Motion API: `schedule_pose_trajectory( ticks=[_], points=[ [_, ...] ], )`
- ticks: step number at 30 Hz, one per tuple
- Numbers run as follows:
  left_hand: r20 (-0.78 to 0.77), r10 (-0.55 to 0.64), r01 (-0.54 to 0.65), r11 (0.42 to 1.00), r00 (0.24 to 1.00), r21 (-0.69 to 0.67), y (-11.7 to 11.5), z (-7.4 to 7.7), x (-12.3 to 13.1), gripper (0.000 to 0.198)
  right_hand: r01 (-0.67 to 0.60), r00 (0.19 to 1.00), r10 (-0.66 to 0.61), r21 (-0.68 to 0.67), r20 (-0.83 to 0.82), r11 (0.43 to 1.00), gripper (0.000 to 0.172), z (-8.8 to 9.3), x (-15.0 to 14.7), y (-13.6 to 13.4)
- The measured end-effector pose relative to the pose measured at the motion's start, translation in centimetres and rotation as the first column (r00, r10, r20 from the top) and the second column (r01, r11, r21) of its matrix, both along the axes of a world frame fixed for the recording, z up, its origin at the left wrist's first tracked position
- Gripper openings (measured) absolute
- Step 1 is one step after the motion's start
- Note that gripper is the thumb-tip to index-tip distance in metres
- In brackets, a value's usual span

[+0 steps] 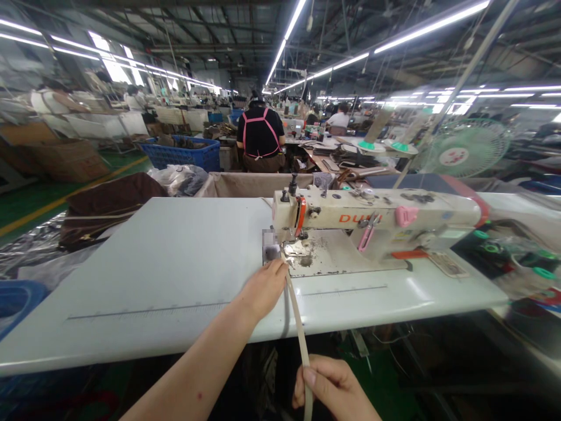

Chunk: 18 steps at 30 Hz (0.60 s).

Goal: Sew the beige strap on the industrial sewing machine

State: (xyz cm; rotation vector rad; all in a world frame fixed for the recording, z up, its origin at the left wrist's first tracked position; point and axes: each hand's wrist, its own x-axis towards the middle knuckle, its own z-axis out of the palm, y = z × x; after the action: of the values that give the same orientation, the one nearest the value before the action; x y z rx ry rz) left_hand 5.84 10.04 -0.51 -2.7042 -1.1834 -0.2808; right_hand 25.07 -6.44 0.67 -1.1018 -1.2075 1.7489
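Note:
A long, narrow beige strip [298, 318] runs from the needle area of a white sewing machine [377, 210] down over the table's front edge. My left hand [268, 285] lies at the strip's upper end, close to the presser foot, its fingers bent together over it; the fingertips are partly hidden. Below the table edge, my right hand [331, 386] pinches the strip between thumb and fingers. The strip hangs on past that hand, out of the picture. Pink-handled thread snips [367, 234] rest against the machine's body.
The white table [175, 257] has a ruler line along its front. A green fan [468, 149] stands at right, above thread cones [543, 273]. Behind are a blue crate [182, 155] and a seated person in a pink-strapped apron [261, 131]. Brown bags [109, 202] lie at left.

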Motion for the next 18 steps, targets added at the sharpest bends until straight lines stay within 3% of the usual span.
schedule_pose_trajectory(
  ticks=[8, 18],
  points=[
    [0.048, 0.003, -0.003, 1.0, 0.999, 0.014, 0.26, -0.54, -0.09, 0.021, 0.016, 0.999, -0.018, 0.047, 0.041, 0.999, 0.05, 1.03, -0.23, -0.01],
    [0.089, 0.039, -0.04, 0.999, 0.995, 0.007, 0.02, -0.26, 0.05, 0.02, -0.026, 0.998, 0.024, 0.041, 0.052, 0.999, 0.053, 0.38, -0.32, 0.37]
  ],
)
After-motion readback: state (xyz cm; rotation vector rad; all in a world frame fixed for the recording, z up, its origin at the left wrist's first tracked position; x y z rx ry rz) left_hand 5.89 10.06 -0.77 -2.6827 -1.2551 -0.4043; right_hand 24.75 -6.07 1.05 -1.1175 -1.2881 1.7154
